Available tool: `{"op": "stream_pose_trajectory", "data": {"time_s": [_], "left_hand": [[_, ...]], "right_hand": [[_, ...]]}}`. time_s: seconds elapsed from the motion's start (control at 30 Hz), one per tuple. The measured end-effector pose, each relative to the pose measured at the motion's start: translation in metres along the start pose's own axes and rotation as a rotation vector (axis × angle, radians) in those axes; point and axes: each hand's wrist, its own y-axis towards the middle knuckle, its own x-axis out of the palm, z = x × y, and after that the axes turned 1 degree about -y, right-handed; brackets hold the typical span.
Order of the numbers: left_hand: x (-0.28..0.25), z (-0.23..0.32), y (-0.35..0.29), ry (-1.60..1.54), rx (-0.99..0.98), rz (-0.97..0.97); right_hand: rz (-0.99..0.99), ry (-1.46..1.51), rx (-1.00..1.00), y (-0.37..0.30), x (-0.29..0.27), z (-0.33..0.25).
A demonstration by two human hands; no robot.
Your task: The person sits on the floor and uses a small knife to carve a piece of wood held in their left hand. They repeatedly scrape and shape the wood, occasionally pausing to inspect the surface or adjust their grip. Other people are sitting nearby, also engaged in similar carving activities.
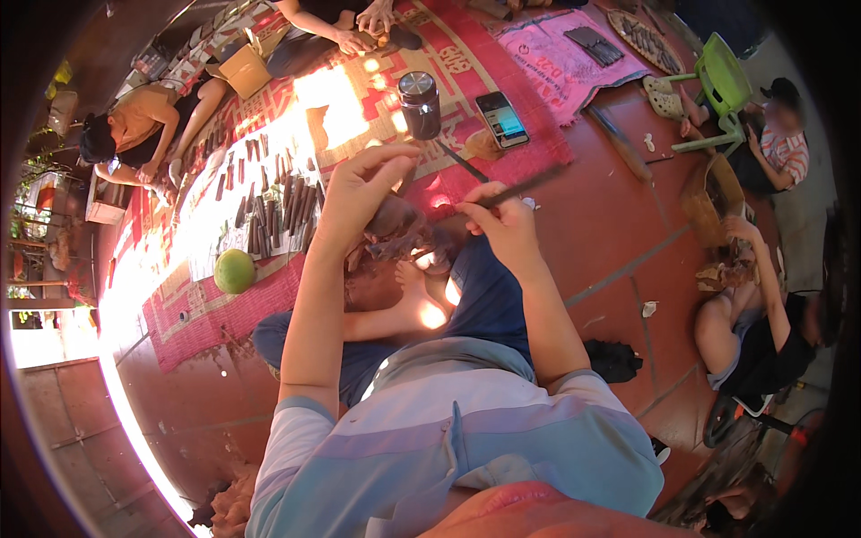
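I sit cross-legged with a dark brown, lumpy piece [399, 240] in front of my shins; whether it is carved wood or clay, I cannot tell. My left hand [363, 193] is raised over its left side, fingers curled and pressed together. What they pinch, if anything, is hidden. Closed around a long, thin, dark file-like tool [534, 182] is my right hand [504, 222], just right of the brown piece. The tool slants up to the right, and a reddish part shows at its left end. A second dark, narrow strip [462, 161] lies just beyond my hands.
On the red patterned mat, rows of dark wooden-looking sticks [269, 211] lie at left near a green round fruit [235, 272]. Ahead stand a dark jar [419, 103] and a phone [503, 119]. A long blade [619, 143] rests on the tiles. Several people work around.
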Motion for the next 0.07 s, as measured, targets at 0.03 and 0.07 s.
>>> {"op": "stream_pose_trajectory", "data": {"time_s": [0.03,0.07], "left_hand": [[0.0014,0.0017,0.0036,0.073,0.020,-0.090],[0.0010,0.0022,0.0079,0.146,0.040,-0.179]], "right_hand": [[-0.051,-0.086,0.003,0.0047,0.0030,-0.0111],[-0.122,-0.205,-0.009,0.0106,0.0066,-0.0188]]}}
